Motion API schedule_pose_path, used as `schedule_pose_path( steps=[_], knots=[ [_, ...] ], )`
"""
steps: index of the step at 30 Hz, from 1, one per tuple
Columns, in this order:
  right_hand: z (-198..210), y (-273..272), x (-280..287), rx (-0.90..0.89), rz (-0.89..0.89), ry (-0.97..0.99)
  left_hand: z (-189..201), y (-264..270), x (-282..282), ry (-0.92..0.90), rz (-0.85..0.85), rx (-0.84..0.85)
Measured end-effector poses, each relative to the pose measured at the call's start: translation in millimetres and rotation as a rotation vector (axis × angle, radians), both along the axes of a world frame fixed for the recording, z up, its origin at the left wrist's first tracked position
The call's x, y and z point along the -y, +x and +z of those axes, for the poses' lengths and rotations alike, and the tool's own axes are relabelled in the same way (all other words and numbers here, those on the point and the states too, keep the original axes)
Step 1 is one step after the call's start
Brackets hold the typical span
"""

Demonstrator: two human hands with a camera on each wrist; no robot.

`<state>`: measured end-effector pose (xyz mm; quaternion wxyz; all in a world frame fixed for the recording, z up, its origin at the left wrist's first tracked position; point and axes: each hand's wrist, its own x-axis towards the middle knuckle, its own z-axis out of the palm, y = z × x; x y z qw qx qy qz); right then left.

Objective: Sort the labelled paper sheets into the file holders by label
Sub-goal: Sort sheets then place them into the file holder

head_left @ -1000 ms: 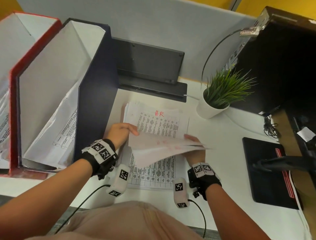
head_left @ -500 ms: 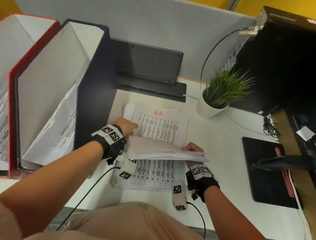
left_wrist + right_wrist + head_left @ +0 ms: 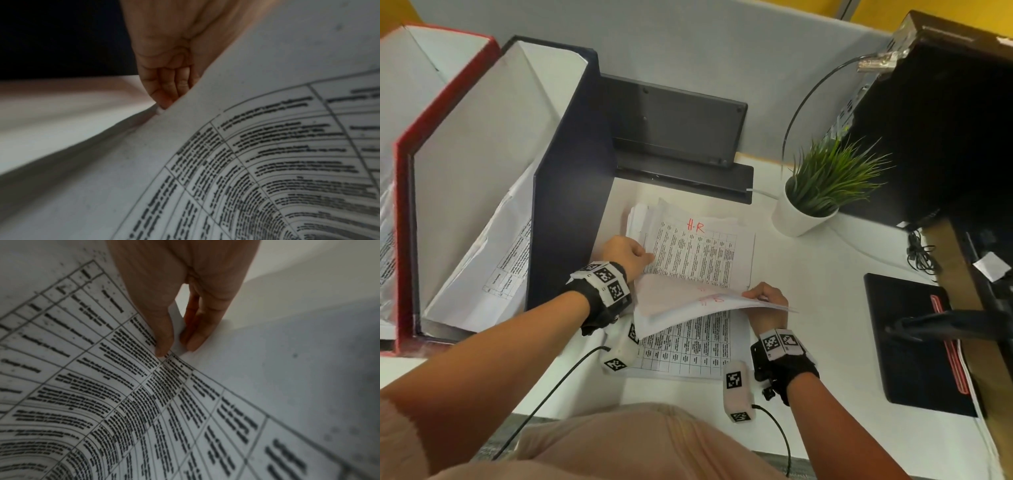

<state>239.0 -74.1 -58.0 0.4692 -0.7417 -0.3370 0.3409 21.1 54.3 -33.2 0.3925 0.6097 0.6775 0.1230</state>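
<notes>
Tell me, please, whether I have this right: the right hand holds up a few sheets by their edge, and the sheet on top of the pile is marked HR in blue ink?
Not quite: the HR mark is in red ink, not blue, as the head view shows. The rest stands: the right hand holds the lifted sheets by their edge above the pile.

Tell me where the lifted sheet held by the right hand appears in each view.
Head: lifted sheet at centre, above the stack.
Left wrist: cannot tell; only printed paper fills the lower right.
Right wrist: pinched edge at upper centre.
Shared landmark: the right hand pinching it.
</notes>
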Motion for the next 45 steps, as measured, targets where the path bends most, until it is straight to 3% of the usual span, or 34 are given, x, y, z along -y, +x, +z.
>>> schedule_pose_path(
  steps=[8,12,14,15,17,20,22,26,28,30,32,36,40,45],
  knots=[
    [2,-5,-3,-0.284,-0.092,0.028,4,8,-5,0.125,0.013,-0.027],
    [2,-3,3,-0.2,-0.08,0.023,9,5,-16,0.244,0.016,-0.033],
    [-2,-3,-5,-0.13,-0.067,-0.113,8,4,-16,0.263,-0.02,-0.043],
    [-5,-4,-10,-0.06,-0.023,-0.297,8,3,-14,0.279,-0.036,-0.017],
    [0,-8,-15,0.067,-0.051,-0.556,8,2,-8,0.343,-0.048,0.116],
    [0,-3,-8,-0.03,-0.087,-0.197,13,2,7,0.359,-0.007,0.386],
    [8,-2,-2,-0.098,-0.141,-0.063,16,2,15,0.276,0.069,0.578],
    [11,-3,-5,-0.329,-0.091,0.035,26,-3,22,0.025,0.186,0.889],
    [11,-3,-7,-0.289,-0.049,-0.086,29,-6,23,-0.046,0.178,0.932],
    [11,-10,-16,-0.118,-0.066,-0.35,29,-7,20,-0.091,0.19,0.878],
    [19,-15,-18,-0.011,-0.105,-0.611,24,-5,10,-0.135,0.212,0.72],
    [15,-7,-1,-0.296,-0.092,-0.066,10,-1,-7,-0.234,0.111,0.336],
    [2,2,0,-0.108,-0.018,-0.054,6,-1,-14,-0.244,0.128,0.206],
    [0,1,-2,-0.009,0.034,-0.128,8,3,-14,-0.166,0.042,0.112]
  ],
)
